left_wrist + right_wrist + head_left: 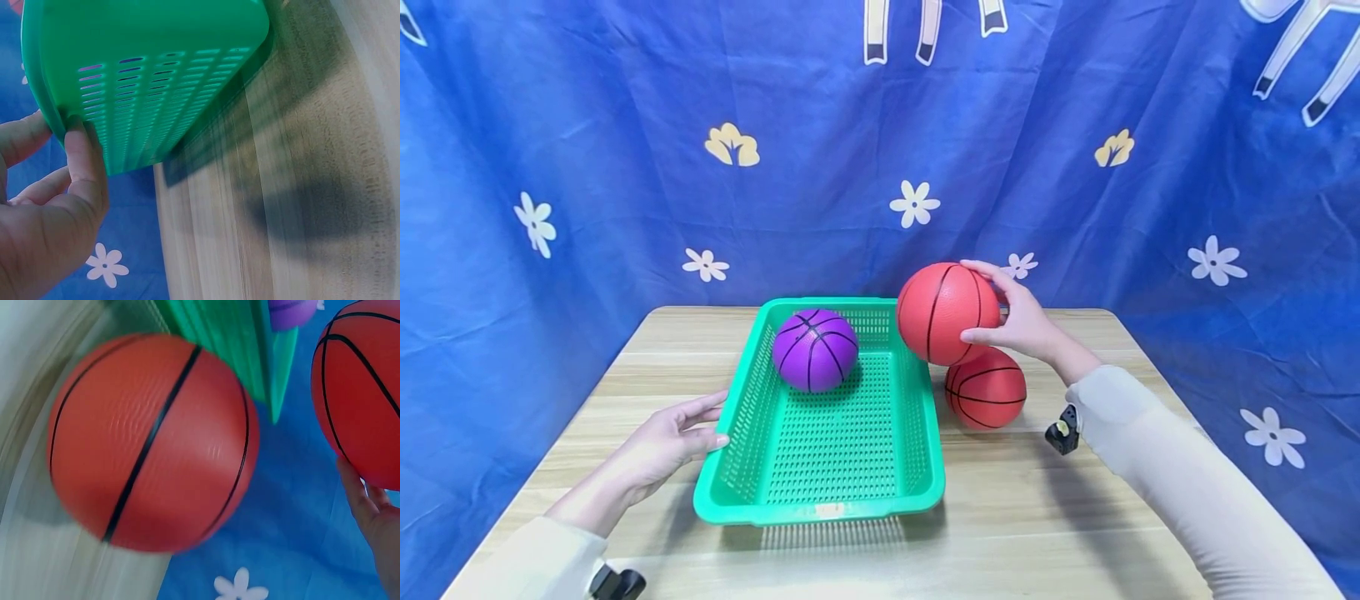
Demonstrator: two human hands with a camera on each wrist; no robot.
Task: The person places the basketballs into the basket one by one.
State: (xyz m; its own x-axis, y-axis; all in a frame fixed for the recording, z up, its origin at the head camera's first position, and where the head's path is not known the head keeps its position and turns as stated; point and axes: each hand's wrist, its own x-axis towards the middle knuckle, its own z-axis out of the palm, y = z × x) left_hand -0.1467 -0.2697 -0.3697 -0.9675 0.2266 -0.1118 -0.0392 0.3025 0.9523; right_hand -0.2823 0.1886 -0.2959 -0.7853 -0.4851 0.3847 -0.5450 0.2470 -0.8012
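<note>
My right hand (pixel 1028 325) holds a red toy basketball (pixel 936 312) in the air by its right side, thumb and fingers spread around it. That ball hangs over the right rim of a green plastic basket (pixel 930 433). Just below it, a second red basketball (pixel 988 396) rests on the table against or close beside the basket's right wall; the right wrist view shows it large. Inside the basket, toward the back left, sits a purple basketball (pixel 815 350). My left hand (pixel 662 442) pinches the basket's left rim (pixel 44 94) between thumb and fingers.
The basket stands on a light wood-grain table (pixel 1037 517). Behind the table's far edge hangs a blue curtain (pixel 820 225) printed with flowers and animal legs. Small black devices (pixel 1063 430) are strapped at both wrists.
</note>
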